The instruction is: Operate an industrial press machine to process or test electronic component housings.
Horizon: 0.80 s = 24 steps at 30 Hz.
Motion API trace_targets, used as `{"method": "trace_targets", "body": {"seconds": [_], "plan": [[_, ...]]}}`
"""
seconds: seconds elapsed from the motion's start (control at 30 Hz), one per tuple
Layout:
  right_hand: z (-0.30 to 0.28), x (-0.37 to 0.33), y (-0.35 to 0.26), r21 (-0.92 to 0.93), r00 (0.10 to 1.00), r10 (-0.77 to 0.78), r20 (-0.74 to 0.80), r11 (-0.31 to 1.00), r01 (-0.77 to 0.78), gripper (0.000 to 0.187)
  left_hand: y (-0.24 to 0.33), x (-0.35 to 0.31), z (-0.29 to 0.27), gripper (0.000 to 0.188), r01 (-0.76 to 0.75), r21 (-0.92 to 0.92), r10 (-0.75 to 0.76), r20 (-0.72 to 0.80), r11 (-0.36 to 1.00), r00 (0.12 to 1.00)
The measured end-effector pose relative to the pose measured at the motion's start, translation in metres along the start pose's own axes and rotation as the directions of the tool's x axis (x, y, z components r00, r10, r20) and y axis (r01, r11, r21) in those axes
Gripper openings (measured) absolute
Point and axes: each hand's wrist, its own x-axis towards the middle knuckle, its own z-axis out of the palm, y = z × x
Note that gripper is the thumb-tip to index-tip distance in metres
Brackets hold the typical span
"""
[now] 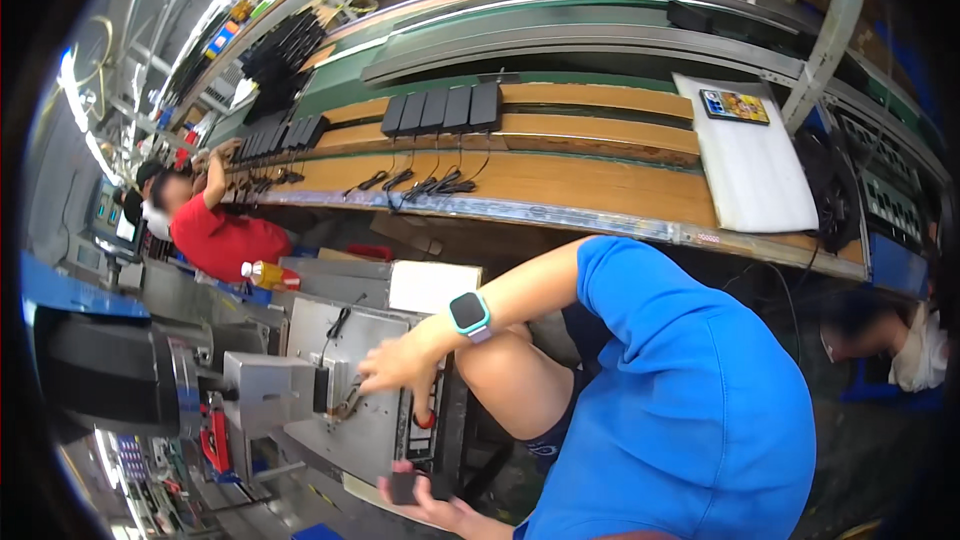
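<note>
My right hand (405, 362), with a watch (468, 312) on its wrist, hovers over a metal machine plate (350, 445). Its fingers are spread, and one finger points down close to a red round button (426, 420) on a control strip. Lower down, my left hand (432, 506) is closed around a dark block (420, 487), partly hidden by the fingers. Beside my right hand's fingertips, a black rectangular piece (320, 390) sits against a metal machine block (268, 392). A thin black cable (340, 322) lies on the plate above it.
Black adapters (440, 110) with bundled cords stand in rows on a wooden-slatted bench (600, 180). A white pad (755, 175) covers its right end. A large black cylinder (110, 370) is at the left. A co-worker in red (225, 240) reaches toward the bench.
</note>
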Motion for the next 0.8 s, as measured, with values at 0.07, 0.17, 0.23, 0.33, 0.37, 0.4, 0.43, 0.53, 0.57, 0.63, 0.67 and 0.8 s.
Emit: {"method": "trace_targets", "body": {"seconds": [0.07, 0.17, 0.23, 0.33, 0.37, 0.4, 0.43, 0.53, 0.57, 0.63, 0.67, 0.8], "plan": [[0.008, 0.014, -0.031, 0.456, 0.852, -0.251, -0.459, 0.756, 0.469, 0.084, 0.034, 0.026, 0.042, 0.068, -0.117, -0.17, 0.143, 0.146, 0.979, 0.979], [-0.02, -0.002, -0.042, 0.916, 0.974, -0.131, -0.185, 0.336, 0.219, 0.069, 0.061, 0.057, 0.082, 0.07, -0.173, -0.095, 0.192, 0.276, 0.98, 0.942], [-0.056, -0.036, -0.028, 0.956, 0.993, -0.011, -0.12, 0.269, 0.119, 0.056, 0.064, 0.054, 0.092, 0.072, -0.196, -0.024, 0.193, 0.327, 0.98, 0.925], [-0.12, -0.122, 0.04, 0.525, 0.851, 0.161, -0.5, 0.837, 0.151, 0.045, 0.051, 0.037, 0.109, 0.077, -0.229, 0.077, 0.168, 0.467, 0.97, 0.868], [-0.147, -0.162, 0.055, 0.366, 0.788, 0.223, -0.573, 0.93, 0.003, 0.043, 0.046, 0.024, 0.113, 0.077, -0.157, 0.072, 0.089, 0.567, 0.985, 0.819], [-0.17, -0.199, 0.065, 0.2, 0.717, 0.296, -0.631, 0.955, -0.218, 0.043, 0.043, 0.012, 0.114, 0.078, -0.082, 0.076, 0.012, 0.658, 0.994, 0.753], [-0.175, -0.236, 0.093, -0.022, 0.61, 0.319, -0.725, 0.875, -0.484, 0.045, 0.038, 0.003, 0.115, 0.078, -0.07, 0.067, 0.007, 0.667, 0.995, 0.745], [-0.189, -0.358, 0.162, -0.042, 0.217, 0.634, -0.742, 0.279, -0.959, 0.049, 0.016, -0.017, 0.112, 0.08, -0.098, 0.089, -0.002, 0.751, 0.991, 0.661], [-0.185, -0.41, 0.173, -0.217, 0.245, 0.44, -0.864, 0.115, -0.97, 0.05, 0.014, -0.02, 0.113, 0.08, -0.075, 0.078, -0.009, 0.753, 0.994, 0.658], [-0.177, -0.501, 0.179, -0.115, -0.004, 0.529, -0.849, -0.191, -0.975, 0.05, 0.011, -0.027, 0.117, 0.08, -0.315, 0.174, 0.068, 0.774, 0.933, 0.63], [-0.168, -0.533, 0.172, -0.111, -0.047, 0.513, -0.857, -0.274, -0.955, 0.049, 0.008, -0.031, 0.119, 0.08, -0.428, 0.231, 0.096, 0.78, 0.874, 0.618], [-0.15, -0.616, 0.141, 0.048, -0.443, 0.584, -0.68, -0.567, -0.822, 0.061, -0.009, -0.032, 0.121, 0.079, -0.384, 0.202, 0.094, 0.774, 0.901, 0.626]]}}
